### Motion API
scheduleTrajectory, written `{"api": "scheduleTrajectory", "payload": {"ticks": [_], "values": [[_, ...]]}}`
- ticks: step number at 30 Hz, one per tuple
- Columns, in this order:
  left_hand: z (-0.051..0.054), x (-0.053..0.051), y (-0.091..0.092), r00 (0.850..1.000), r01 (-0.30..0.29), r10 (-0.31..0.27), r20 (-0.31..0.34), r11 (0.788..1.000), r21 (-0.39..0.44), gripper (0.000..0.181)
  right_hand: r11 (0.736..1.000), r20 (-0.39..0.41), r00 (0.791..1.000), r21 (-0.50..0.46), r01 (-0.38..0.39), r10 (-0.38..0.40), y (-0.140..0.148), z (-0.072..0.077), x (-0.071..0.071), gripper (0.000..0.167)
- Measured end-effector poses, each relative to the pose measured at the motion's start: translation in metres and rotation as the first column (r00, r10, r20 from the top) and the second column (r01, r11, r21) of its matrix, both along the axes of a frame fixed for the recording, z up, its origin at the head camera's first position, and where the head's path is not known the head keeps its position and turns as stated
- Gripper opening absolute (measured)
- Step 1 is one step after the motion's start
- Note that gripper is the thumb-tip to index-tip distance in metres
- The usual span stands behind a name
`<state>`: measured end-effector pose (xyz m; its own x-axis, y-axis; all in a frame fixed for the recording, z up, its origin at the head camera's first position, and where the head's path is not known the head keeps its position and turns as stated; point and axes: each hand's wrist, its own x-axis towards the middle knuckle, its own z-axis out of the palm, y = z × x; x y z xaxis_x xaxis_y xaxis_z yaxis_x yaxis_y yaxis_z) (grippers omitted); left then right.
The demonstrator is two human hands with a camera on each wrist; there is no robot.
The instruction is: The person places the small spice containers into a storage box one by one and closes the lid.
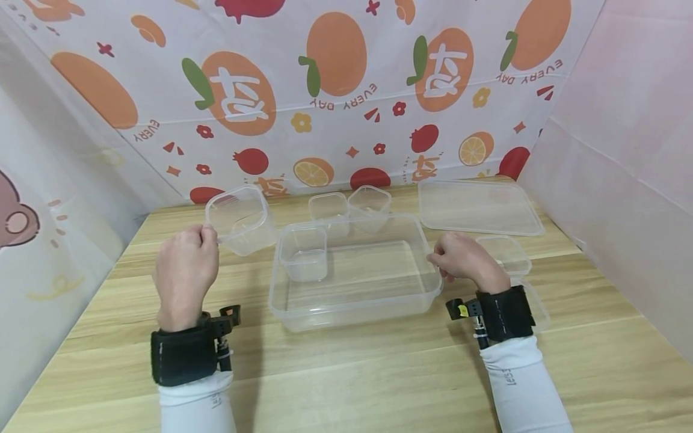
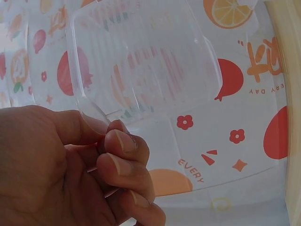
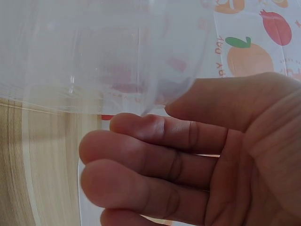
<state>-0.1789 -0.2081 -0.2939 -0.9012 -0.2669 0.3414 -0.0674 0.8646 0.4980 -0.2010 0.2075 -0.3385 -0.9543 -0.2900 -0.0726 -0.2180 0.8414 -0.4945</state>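
My left hand (image 1: 186, 273) pinches the rim of a small clear plastic container (image 1: 251, 237), its mouth tilted toward me, left of a large clear plastic box (image 1: 352, 310). In the left wrist view, thumb and curled fingers (image 2: 124, 165) grip the edge of that container (image 2: 146, 61). My right hand (image 1: 465, 258) holds the large box's right rim. The right wrist view shows its thumb and index finger pinching the wall of the box (image 3: 108, 56), the other fingers below. One small clear container (image 1: 305, 267) stands inside the box, in its left back corner.
Two small clear containers (image 1: 327, 207) stand behind the large box. A large flat clear lid (image 1: 482, 207) lies at the back right. Smaller clear lids (image 1: 511, 255) lie near my right wrist, partly hidden by it. A fruit-print cloth (image 1: 335, 138) hangs behind the wooden table (image 1: 346, 385).
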Motion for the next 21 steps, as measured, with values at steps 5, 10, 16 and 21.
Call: {"api": "scheduleTrajectory", "payload": {"ticks": [5,10,16,21], "values": [[0.0010,0.0009,0.0035,1.000,0.007,-0.007,-0.017,1.000,-0.007,0.046,1.000,0.003,1.000,0.000,0.000,0.000,0.0001,0.0004,-0.0006,0.040],[0.0014,0.0018,0.0048,1.000,0.006,-0.006,-0.017,1.000,-0.005,0.047,1.000,0.011,1.000,0.002,0.005,-0.005,-0.0003,-0.0001,-0.0009,0.040],[0.0020,0.0025,0.0060,1.000,0.007,-0.007,-0.009,1.000,-0.002,0.047,1.000,0.017,1.000,0.005,0.003,-0.003,-0.0007,-0.0001,-0.0007,0.041],[0.0029,0.0026,0.0096,1.000,0.012,-0.012,-0.008,1.000,-0.003,0.048,1.000,0.017,1.000,0.001,0.002,-0.002,-0.0002,0.0001,-0.0002,0.041]]}}
